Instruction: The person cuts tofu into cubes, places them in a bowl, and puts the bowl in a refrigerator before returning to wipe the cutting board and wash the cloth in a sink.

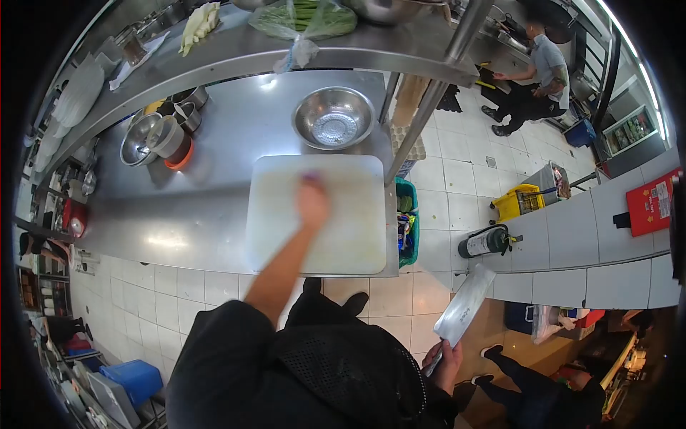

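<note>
My left hand (313,204) is over the white cutting board (350,229), smeared by motion. At its fingertips shows a small purple thing (311,176), too blurred to name, with the fingers closed around it. Out to the right, away from the table, my right hand (448,365) grips the handle of a cleaver (464,304). Its broad blade points up and away from me. Just behind the board stands a steel bowl (334,119).
On the steel table (171,222), more bowls and containers (169,139) stand at the left. A steel shelf (357,58) above carries a bag of green vegetables (304,20). A green crate (407,222) sits by the table's right side. Two people (547,79) are to the right.
</note>
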`<control>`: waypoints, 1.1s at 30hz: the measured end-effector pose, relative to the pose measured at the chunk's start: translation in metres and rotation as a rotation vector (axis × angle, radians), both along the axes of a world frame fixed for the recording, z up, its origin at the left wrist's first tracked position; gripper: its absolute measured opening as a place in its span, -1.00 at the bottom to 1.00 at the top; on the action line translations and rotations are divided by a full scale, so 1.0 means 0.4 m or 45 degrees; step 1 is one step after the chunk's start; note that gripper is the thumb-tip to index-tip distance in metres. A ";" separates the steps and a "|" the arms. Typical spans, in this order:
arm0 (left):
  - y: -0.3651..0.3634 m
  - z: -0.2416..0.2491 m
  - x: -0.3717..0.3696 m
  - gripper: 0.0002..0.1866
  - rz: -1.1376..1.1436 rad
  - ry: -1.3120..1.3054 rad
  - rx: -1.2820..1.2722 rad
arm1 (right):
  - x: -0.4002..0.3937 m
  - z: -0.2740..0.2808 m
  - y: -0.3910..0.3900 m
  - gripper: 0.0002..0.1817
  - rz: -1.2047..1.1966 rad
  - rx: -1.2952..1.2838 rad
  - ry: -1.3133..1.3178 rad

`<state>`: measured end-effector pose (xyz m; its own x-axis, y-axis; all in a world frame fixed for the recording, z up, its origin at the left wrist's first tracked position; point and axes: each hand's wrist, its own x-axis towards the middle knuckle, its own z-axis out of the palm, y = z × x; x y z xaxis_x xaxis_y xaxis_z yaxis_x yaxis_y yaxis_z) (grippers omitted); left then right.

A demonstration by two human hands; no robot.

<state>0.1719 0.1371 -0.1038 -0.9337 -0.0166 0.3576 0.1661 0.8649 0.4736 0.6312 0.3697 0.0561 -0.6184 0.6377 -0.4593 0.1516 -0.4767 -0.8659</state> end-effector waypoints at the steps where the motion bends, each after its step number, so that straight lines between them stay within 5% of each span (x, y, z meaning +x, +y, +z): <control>1: 0.143 -0.019 0.082 -0.70 -0.065 -0.020 0.159 | -0.023 0.015 -0.001 -0.77 0.024 0.015 0.008; 2: 0.241 -0.005 0.157 -0.72 -0.377 -0.031 0.201 | -0.048 0.028 0.002 -0.77 0.064 0.032 0.027; 3: 0.309 0.009 0.227 -0.70 -0.699 -0.268 0.651 | -0.070 0.038 0.006 -0.77 0.079 0.039 0.030; 5: 0.360 0.087 0.322 -0.76 -0.896 -0.737 0.596 | -0.114 0.056 0.026 -0.79 0.123 -0.040 0.153; 7: 0.313 0.030 0.310 -0.75 -0.725 -0.414 0.921 | -0.134 0.079 0.037 -0.80 0.111 0.006 0.151; 8: 0.208 0.108 0.244 -0.72 -0.627 -0.837 0.957 | -0.127 0.079 0.035 -0.80 0.116 0.010 0.185; 9: 0.123 0.081 0.165 -0.69 -0.416 -0.338 0.756 | -0.114 0.077 0.030 -0.79 0.120 0.010 0.212; 11: -0.107 0.155 0.011 -0.67 -0.189 -0.248 1.086 | -0.089 0.067 0.003 -0.79 0.105 -0.019 0.254; 12: -0.173 0.163 -0.047 -0.68 0.113 -0.024 1.076 | -0.084 0.064 -0.010 -0.79 0.115 -0.044 0.290; 13: -0.156 0.148 -0.064 -0.68 0.102 -0.036 1.078 | -0.082 0.052 -0.017 -0.79 0.100 -0.041 0.284; 15: -0.113 0.067 -0.042 -0.75 -0.001 0.153 0.200 | -0.056 0.022 -0.036 -0.76 0.128 -0.204 0.210; 16: -0.019 0.000 -0.012 -0.75 -0.082 -0.292 0.415 | -0.073 0.025 -0.057 -0.80 0.163 -0.166 0.181; 19: 0.196 0.088 0.263 -0.75 -0.787 -0.485 0.652 | -0.130 0.014 -0.083 -0.77 0.190 -0.243 0.181; 21: 0.194 0.144 0.327 -0.73 -1.256 -0.930 0.449 | -0.151 -0.011 -0.091 -0.67 0.178 -0.262 0.228; 22: 0.157 0.156 0.327 -0.73 -1.217 -0.921 0.446 | -0.166 -0.019 -0.093 -0.55 0.175 -0.273 0.272; 23: 0.099 0.165 0.317 -0.73 -1.085 -1.066 0.691 | -0.182 -0.024 -0.104 -0.55 0.203 -0.295 0.280; 25: -0.072 0.203 0.270 -0.65 -0.714 -1.366 1.287 | -0.189 -0.035 -0.151 -0.50 0.213 0.179 0.147; 26: -0.188 0.272 0.242 -0.57 -0.459 -1.480 1.619 | -0.185 -0.056 -0.156 -0.34 0.328 0.260 0.150; 27: -0.310 0.313 0.210 -0.53 -0.483 -1.505 1.951 | -0.177 -0.078 -0.169 -0.34 0.307 0.247 0.145; 29: -0.538 0.322 0.168 -0.55 -0.930 -1.158 2.313 | -0.175 -0.111 -0.193 -0.27 0.803 0.829 -0.020; 30: -0.606 0.361 0.179 -0.54 -1.140 -0.876 2.562 | -0.191 -0.117 -0.211 -0.23 0.887 1.341 0.186; 32: -0.765 0.263 0.122 -0.59 -1.012 -0.872 3.184 | -0.211 -0.101 -0.264 -0.26 1.137 1.327 0.152; 33: -0.789 0.248 0.102 -0.59 -1.015 -0.891 3.198 | -0.224 -0.090 -0.302 -0.30 1.389 1.284 0.125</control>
<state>0.2125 -0.1783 -0.0045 -0.8790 0.4644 0.1078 -0.4650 -0.8851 0.0211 0.5415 0.2490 0.0200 -0.9901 -0.1324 -0.0462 -0.0468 0.6223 -0.7813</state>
